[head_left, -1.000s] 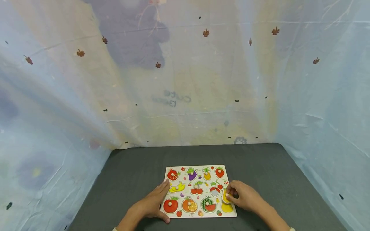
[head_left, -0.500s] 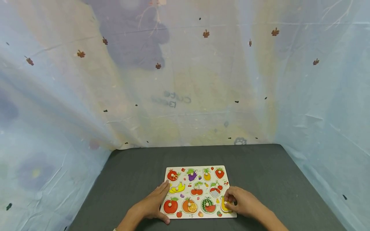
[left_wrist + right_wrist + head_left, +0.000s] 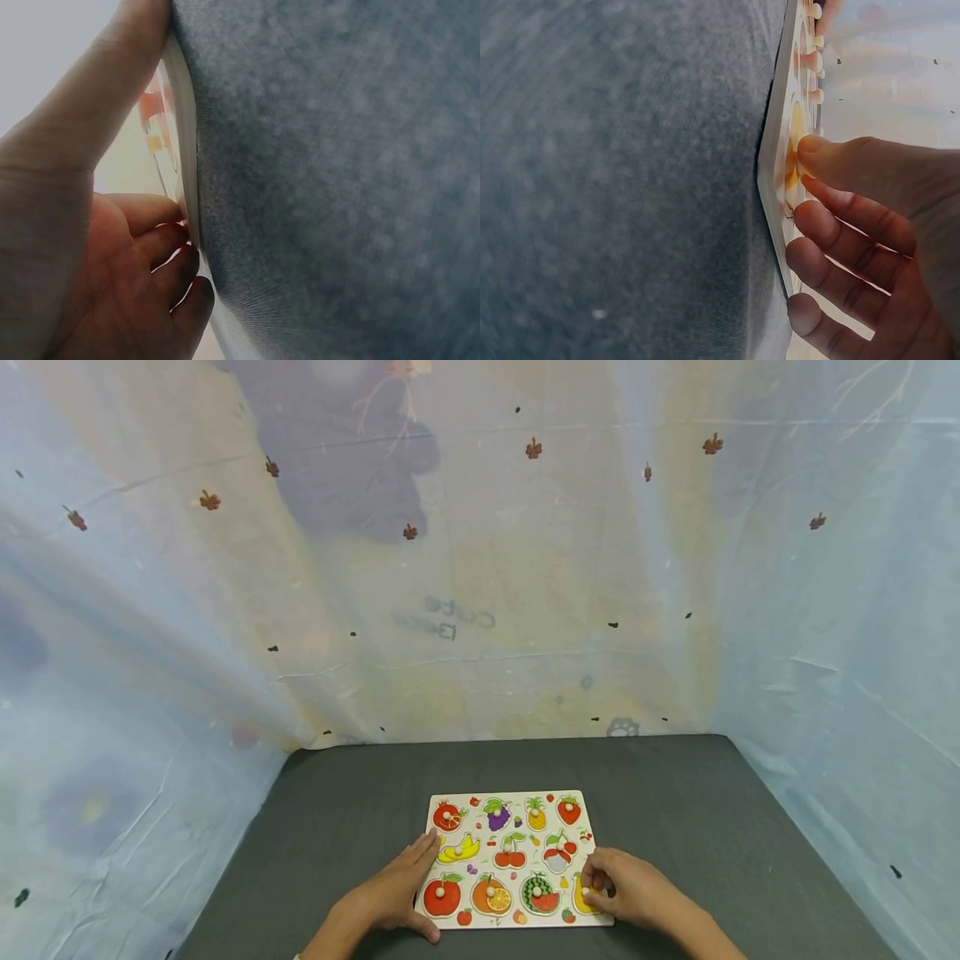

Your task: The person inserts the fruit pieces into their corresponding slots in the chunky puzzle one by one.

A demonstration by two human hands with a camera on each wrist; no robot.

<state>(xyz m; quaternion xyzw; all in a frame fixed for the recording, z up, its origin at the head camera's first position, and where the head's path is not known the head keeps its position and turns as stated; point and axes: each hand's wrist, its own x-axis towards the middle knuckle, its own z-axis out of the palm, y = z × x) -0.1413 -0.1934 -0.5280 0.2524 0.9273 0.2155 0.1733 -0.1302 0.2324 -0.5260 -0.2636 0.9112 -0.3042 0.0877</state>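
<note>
A white wooden knob puzzle board (image 3: pixel 536 862) with printed fruit lies on the dark grey tabletop. My left hand (image 3: pixel 397 883) rests along its left side, fingers at the left edge and thumb at the front left corner. In the left wrist view, the fingertips (image 3: pixel 196 289) touch the board's side. At the front right corner, my right hand (image 3: pixel 633 887) pinches the knob of a yellow, pear-like puzzle piece (image 3: pixel 578 894) between thumb and forefinger. That piece sits in its slot, partly hidden by the hand. The right wrist view shows the other fingers curled loosely beside the board.
Several knobbed pieces fill the board, among them an apple (image 3: pixel 442 900), an orange (image 3: pixel 482 890), a watermelon (image 3: pixel 534 887) and bananas (image 3: pixel 467 846). Grey cloth covers the tabletop (image 3: pixel 360 802). A pale patterned curtain (image 3: pixel 480 568) hangs behind and on both sides.
My right hand has moved the yellow piece a little toward me and down, from overlapping its slot into it. The left hand has stayed put on the board.
</note>
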